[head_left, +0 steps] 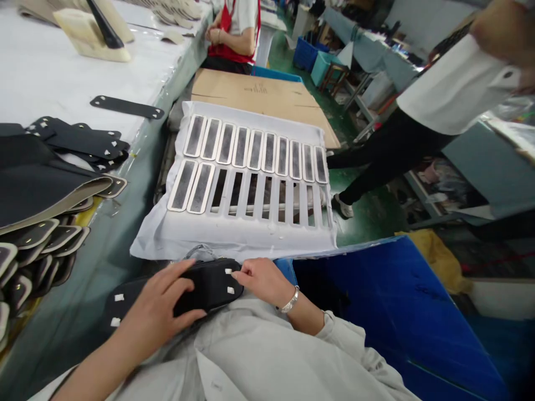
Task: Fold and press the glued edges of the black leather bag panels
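Observation:
A long black strip [209, 287] with rounded ends and small white tabs lies across my lap. My left hand [161, 303] rests over its middle, fingers spread and thumb apart. At the strip's right end, my right hand [263, 281] is closed in a pinch, its fingertips beside a white tab [228, 271]. Whatever is between those fingertips is too small to make out. Just beyond the hands is a white slotted panel [234, 234], with grey, pale-rimmed oblong pieces [183, 186] in its back row and front left.
Left stands a white-topped table [142, 67] with a loose black strip [125, 107], a pile of strips [79, 139] and stacked rimmed pieces [37, 239]. A blue bin [376, 301] is on my right. Cardboard [259, 94] lies behind the panel. Two people are nearby.

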### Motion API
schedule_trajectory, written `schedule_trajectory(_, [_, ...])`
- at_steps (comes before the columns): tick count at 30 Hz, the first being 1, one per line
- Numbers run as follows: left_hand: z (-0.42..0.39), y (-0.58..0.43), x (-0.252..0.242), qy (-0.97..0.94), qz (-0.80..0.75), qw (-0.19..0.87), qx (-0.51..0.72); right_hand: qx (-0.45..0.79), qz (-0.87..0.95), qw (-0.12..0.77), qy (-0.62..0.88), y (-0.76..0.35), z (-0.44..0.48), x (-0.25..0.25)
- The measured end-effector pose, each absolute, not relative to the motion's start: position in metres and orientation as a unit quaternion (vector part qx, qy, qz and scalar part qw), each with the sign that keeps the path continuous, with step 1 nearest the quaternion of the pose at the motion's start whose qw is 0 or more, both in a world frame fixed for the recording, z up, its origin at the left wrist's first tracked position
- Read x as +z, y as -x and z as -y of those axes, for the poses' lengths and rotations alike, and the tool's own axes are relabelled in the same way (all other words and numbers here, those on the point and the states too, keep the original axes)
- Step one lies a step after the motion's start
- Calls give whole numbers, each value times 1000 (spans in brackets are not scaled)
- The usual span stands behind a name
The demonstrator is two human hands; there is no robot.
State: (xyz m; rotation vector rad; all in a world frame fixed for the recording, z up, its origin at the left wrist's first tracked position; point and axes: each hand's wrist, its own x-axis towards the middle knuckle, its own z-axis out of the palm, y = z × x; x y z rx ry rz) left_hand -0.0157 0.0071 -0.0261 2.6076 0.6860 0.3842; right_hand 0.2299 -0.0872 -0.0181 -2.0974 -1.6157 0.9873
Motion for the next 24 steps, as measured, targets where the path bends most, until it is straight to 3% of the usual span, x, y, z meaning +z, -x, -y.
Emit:
schedule_trajectory(5, [8,-35,-36,-959,-189,199,73,333,574,166,729,-231,91,-21])
schedule_trajectory(24, [13,-36,-33,-933,-251,247,77,315,579,97,745,-225,86,-12])
